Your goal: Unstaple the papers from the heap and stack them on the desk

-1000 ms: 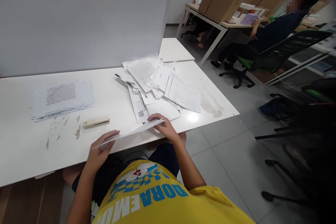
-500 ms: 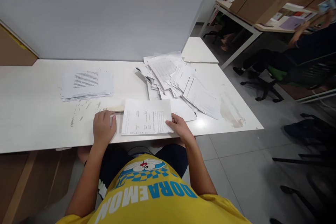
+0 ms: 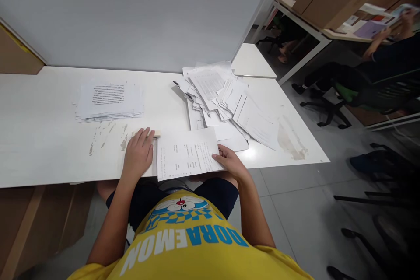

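You have in front of you a printed paper, placed at the front of the white table; taking this paper as the middle of the clock, I tell the other places. It is white and looks flat, turned a little, and its corner at seven o'clock reaches about the table's front edge. Small dark print runs on it in several broken lines, which stand sideways to you and are denser toward three o'clock. The letters are too small to read, and I cannot tell if it is one sheet or more.

Your right hand, at three o'clock, pinches the paper's edge, with the thumb on the upper face. Your left hand, at nine o'clock, lies palm down with fingers spread slightly over a cream-coloured bar, of which only a small part is visible; whether these fingers grip it, I cannot tell.

At ten o'clock lies a fairly neat stack of papers, the top one bearing black lines. At one o'clock there is a loose heap of papers, fanned and overlapping. Brownish stains mark the table at three o'clock.
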`<state>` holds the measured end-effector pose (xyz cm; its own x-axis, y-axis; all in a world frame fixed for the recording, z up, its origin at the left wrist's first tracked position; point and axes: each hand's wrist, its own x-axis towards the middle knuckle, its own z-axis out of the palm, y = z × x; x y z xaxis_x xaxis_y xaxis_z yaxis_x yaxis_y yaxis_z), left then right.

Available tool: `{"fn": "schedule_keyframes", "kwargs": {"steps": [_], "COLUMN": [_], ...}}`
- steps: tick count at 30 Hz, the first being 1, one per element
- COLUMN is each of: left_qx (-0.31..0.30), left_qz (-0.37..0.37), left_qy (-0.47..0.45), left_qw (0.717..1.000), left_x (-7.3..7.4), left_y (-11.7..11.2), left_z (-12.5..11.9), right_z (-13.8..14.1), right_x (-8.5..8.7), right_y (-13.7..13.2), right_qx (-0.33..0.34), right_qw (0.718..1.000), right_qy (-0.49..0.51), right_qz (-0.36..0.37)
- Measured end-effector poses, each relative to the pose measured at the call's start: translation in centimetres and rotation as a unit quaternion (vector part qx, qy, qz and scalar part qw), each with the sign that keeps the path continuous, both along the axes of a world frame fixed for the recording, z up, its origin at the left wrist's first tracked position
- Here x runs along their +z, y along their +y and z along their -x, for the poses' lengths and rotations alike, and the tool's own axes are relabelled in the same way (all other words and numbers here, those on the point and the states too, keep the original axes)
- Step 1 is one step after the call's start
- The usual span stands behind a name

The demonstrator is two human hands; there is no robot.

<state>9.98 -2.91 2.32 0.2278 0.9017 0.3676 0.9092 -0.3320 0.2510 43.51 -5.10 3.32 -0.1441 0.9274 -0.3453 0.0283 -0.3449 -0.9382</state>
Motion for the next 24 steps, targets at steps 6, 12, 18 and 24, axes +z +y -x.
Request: {"fn": "schedule_keyframes", "kwargs": {"steps": [6,12,18,24], "left_qx": [-0.011,-0.004,-0.006,-0.030], "left_qz": [-0.004,-0.012,-0.011,-0.015], "left_qy": [0.008,-0.002,0.010,0.040], "left_qw": [1.000,1.000,1.000,0.999], "left_x": [-0.23,0.00,0.08,0.37], "left_y": [0.00,0.34,0.47,0.52], "left_z": [0.13,0.23,0.28,0.59], "right_z": [0.47,0.77,0.84,0.66], "right_x": [-0.79,-0.88,-0.49,-0.85], "right_y": [0.26,0.10,0.07,0.20], "right_qx": [-0.011,-0.011,-0.014,-0.004], "right_qw": [1.000,1.000,1.000,1.000], "right_qy": [0.008,0.002,-0.015,-0.002], "right_qz": [-0.001,-0.007,0.009,0.020]}}
